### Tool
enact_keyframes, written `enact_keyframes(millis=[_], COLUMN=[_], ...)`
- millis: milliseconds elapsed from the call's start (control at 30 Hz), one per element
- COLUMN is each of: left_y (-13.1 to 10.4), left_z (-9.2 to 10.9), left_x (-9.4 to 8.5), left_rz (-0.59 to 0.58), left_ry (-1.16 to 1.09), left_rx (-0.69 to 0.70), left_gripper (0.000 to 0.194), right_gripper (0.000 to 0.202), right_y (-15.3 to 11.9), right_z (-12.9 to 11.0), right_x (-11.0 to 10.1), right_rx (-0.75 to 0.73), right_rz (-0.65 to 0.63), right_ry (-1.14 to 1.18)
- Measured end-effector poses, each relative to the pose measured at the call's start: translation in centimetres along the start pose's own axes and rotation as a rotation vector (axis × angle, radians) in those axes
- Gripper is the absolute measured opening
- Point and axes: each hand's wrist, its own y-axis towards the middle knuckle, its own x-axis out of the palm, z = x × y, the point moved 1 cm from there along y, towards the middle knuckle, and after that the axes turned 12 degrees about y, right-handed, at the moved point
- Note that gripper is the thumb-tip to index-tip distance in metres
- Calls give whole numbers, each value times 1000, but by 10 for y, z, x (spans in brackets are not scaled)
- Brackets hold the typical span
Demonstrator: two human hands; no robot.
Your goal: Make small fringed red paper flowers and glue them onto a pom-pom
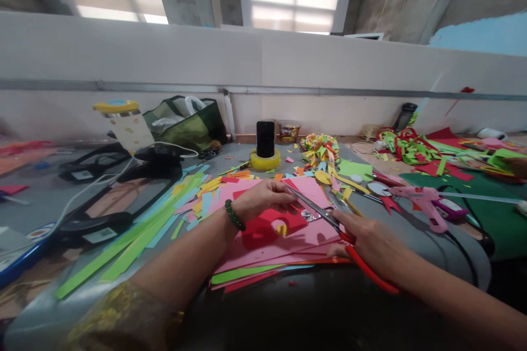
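Note:
My right hand (366, 238) grips a pair of scissors (315, 207) with red handles. Its metal blades point up and left, their tips close to the fingers of my left hand (272, 197). Those fingers are pinched together; whatever they hold is too small or hidden to make out. A green bead bracelet (234, 215) circles my left wrist. Under both hands lies a stack of pink paper (251, 252) with red paper (259, 235) on top. A small yellow curled strip (281, 229) sits on the red paper, beside a few shiny bits (309, 215).
Green paper strips (119, 249) spread to the left. Behind the stack, a phone (265, 140) stands in a yellow tape roll (264, 160). On the right lie a pink glue gun (424, 203) and a purple-labelled object (450, 208). A tumbler (125, 126) and green bag (189, 126) stand back left.

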Motion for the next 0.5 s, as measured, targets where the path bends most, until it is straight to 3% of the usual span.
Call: enact_keyframes(millis=[500], left_y=[-1], left_z=[2], left_x=[1], left_rz=[-20], left_ry=[21], left_rx=[-30], left_gripper=[14], right_gripper=[49], right_y=[0], right_z=[-3], right_x=[0], right_rx=[2], right_rz=[0], right_ry=[7])
